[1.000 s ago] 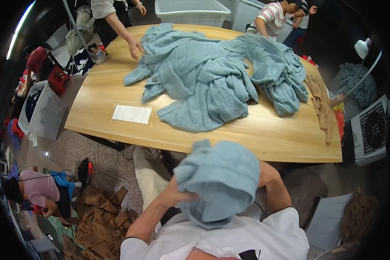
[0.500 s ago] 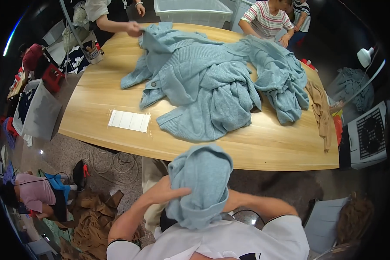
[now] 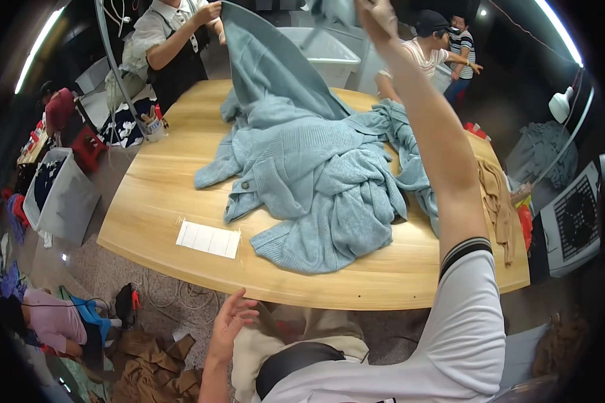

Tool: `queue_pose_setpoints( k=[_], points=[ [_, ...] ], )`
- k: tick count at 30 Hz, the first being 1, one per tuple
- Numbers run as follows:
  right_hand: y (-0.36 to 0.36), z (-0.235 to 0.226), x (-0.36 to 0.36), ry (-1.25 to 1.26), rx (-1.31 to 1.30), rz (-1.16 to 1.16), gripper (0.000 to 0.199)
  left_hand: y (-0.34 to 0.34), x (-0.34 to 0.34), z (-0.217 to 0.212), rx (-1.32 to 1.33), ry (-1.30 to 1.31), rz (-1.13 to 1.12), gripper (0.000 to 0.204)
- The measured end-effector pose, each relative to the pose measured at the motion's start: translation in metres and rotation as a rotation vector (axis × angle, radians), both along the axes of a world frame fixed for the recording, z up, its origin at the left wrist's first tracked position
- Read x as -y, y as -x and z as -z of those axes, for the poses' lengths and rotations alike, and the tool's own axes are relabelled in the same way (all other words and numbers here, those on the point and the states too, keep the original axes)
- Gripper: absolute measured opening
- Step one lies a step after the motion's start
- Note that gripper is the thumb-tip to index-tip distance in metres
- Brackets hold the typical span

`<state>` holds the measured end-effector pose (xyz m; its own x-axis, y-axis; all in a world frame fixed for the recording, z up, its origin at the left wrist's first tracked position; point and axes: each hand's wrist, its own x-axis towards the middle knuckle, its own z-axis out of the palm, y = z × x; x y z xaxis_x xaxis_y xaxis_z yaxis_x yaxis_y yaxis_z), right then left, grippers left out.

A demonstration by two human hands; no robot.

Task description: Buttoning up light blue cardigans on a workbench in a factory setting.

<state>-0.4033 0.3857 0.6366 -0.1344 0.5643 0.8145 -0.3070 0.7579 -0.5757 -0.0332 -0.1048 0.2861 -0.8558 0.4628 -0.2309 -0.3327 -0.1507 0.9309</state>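
Cloth [image 3: 334, 12], blue-grey and blurred, is up in the air at the top edge of my view, just left of my right hand [image 3: 378, 15]. That arm stretches far out over the table [image 3: 161, 201], hiding some of the knitwear on its right; the hand is smeared and partly cut off, so I cannot tell whether its fingers are closed on the fabric or free of it. My left hand [image 3: 232, 319] is empty, its fingers loosely parted, low beside the near table edge and apart from every garment.

Before me a crumpled pile of blue-grey knitwear [image 3: 343, 174] covers the middle of the wood, 1 dark button [image 3: 245, 185] showing on its left part. At the far left a co-worker in a white top [image 3: 171, 43] grips the upper corner of 1 raised panel [image 3: 275, 60] of knit.

Nearer me, left of the pile, a white strip [image 3: 208, 240] lies flat, ruled into sections. A brown garment [image 3: 496, 201] lies along the table's right end. Beyond the far side stands a translucent tub [image 3: 336, 61], and a heap of brown cloth [image 3: 148, 373] lies on the floor at lower left.
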Motion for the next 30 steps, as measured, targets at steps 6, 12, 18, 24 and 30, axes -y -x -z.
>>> queue_pose_setpoints(
  k=[6,12,18,24,30],
  points=[
    [-0.091,0.266,0.053,-0.427,1.074,-0.448,0.084,0.001,-0.004,0.000,-0.030,0.116,-0.146,0.053],
    [-0.194,0.348,0.053,-0.588,0.810,-0.229,0.081,0.034,-0.031,0.027,-0.256,0.235,-0.136,0.048],
    [-0.197,0.356,0.063,-0.448,0.721,-0.230,0.050,0.077,-0.075,0.010,-0.571,0.540,-0.200,0.048],
    [-0.192,0.360,0.063,-0.449,0.682,-0.226,0.034,0.121,-0.122,0.015,-1.095,0.813,-0.229,0.073],
    [-0.191,0.356,0.058,-0.239,0.633,-0.396,0.030,0.129,-0.146,0.056,-1.091,0.934,-0.187,0.096]
  ],
)
